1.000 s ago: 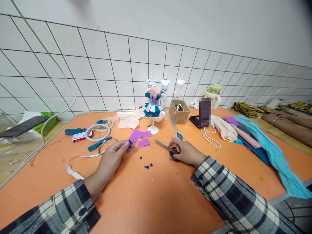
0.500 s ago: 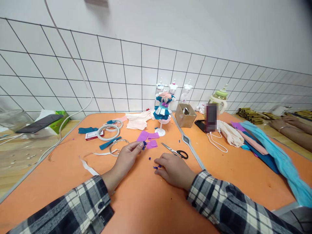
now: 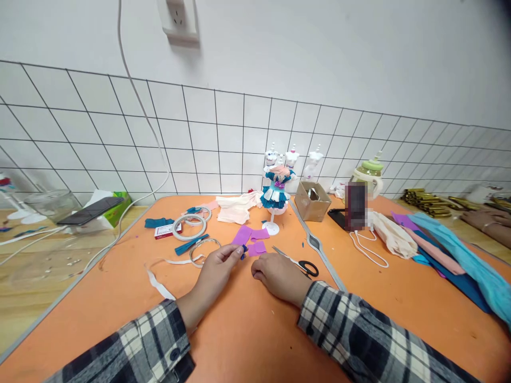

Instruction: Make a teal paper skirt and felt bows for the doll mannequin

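Note:
My left hand (image 3: 219,270) pinches a small dark blue scrap (image 3: 244,252) between thumb and fingertips, just in front of purple paper pieces (image 3: 256,248). Close by on its right, my right hand (image 3: 281,276) rests low over the orange mat (image 3: 239,340) with its fingers curled together; what they hold, if anything, is hidden. Black-handled scissors (image 3: 308,267) lie right behind that hand. Beyond the purple pieces stands a small dress form in a teal and white ruffled dress (image 3: 274,194). Rolls of white tape (image 3: 189,227) lie at the left.
A cardboard box (image 3: 312,202), a phone (image 3: 356,206) and a green-lidded jar (image 3: 369,173) stand toward the back right. Coloured crepe strips (image 3: 459,266) cover the right side. At the left are another phone (image 3: 91,211) and a glass bowl (image 3: 51,205). Another person's hands show at far right.
The view has shifted, so the scene sits lower and further right. My right hand's fingers have closed, and the small blue bits beside them no longer show. My left hand keeps its pinch.

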A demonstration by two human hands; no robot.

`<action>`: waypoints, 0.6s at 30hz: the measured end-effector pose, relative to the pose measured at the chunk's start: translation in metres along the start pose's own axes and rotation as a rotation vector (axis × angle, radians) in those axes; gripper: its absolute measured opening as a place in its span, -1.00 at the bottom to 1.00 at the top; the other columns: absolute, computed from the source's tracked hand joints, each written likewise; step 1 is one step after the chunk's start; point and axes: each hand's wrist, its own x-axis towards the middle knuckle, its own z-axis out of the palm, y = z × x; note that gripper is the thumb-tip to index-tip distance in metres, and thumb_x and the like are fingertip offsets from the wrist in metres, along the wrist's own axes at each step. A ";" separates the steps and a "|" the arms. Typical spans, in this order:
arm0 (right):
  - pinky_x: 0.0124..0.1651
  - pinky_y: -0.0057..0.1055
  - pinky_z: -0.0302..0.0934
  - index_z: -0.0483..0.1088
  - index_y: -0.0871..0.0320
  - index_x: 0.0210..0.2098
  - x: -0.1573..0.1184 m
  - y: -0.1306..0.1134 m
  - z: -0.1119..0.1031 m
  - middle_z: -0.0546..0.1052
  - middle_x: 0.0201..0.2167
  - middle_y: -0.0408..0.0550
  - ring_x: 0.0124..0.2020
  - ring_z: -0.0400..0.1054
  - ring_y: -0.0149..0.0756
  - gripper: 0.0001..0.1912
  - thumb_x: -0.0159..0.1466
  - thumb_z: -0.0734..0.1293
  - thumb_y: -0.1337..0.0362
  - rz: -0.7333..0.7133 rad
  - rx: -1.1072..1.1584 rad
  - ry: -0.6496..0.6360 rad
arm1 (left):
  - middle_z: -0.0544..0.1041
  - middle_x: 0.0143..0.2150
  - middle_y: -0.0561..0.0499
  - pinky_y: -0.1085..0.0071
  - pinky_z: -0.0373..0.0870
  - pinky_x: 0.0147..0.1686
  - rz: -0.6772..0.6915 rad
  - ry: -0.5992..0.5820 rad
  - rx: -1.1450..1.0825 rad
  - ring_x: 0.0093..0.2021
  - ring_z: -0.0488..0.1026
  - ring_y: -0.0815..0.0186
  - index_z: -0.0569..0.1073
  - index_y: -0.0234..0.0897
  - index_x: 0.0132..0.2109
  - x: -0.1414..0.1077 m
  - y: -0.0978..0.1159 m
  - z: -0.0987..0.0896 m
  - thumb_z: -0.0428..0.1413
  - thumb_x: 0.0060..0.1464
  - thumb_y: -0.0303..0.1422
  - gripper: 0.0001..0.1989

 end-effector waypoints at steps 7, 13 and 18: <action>-0.24 -0.41 0.18 0.56 0.08 -0.27 0.005 0.058 -0.065 0.61 -0.27 -0.06 -0.25 0.45 -0.26 -0.79 0.28 0.26 0.34 0.235 0.064 0.363 | 0.62 -0.33 -0.03 0.33 0.38 -0.20 -0.001 -0.007 0.040 -0.26 0.50 0.16 0.60 -0.26 -0.31 0.004 0.002 0.003 0.13 0.06 -0.07 -0.66; -0.24 -0.31 0.16 0.53 0.07 -0.04 0.007 0.164 -0.101 0.62 -0.20 0.06 -0.24 0.46 -0.13 -0.67 0.35 0.20 0.17 0.740 -0.205 0.814 | 0.61 -0.34 -0.03 0.32 0.39 -0.24 -0.019 -0.034 0.057 -0.27 0.49 0.15 0.61 -0.26 -0.31 0.010 -0.004 0.003 0.11 0.09 -0.05 -0.63; -0.05 -0.24 0.10 0.53 0.07 -0.01 0.009 0.199 -0.089 0.59 -0.06 0.07 -0.03 0.40 -0.13 -0.63 0.36 0.15 0.29 0.645 -0.334 0.730 | 0.64 -0.19 -0.08 0.27 0.45 -0.15 -0.098 -0.036 -0.067 -0.17 0.51 0.13 0.61 -0.26 -0.17 0.013 -0.013 -0.001 0.11 0.10 0.00 -0.58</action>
